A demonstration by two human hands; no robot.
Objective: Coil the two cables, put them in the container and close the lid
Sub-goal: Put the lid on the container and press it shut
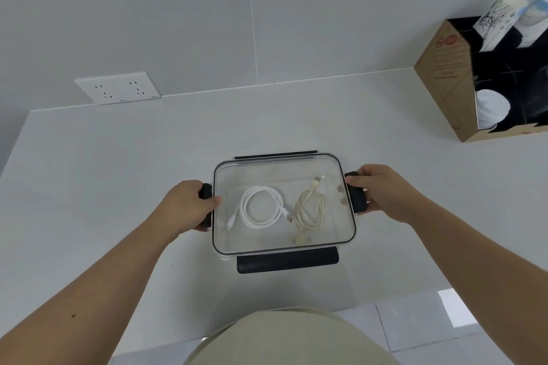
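A clear rectangular container [353,228] with a transparent lid on top sits on the white counter near its front edge. Inside lie a coiled white cable [262,207] on the left and a coiled cream cable [310,210] on the right. Black latches run along all sides: the near latch [287,259] sticks out flat, the far latch [275,155] lies along the back rim. My left hand [186,204] grips the left side latch [206,191], thumb on the lid. My right hand [385,191] grips the right side latch [357,192].
A double wall socket [118,87] is at the back left. A cardboard box [444,83] with dark dividers, holding paper cups, stands at the back right. The counter's front edge runs just below the container, with tiled floor beyond.
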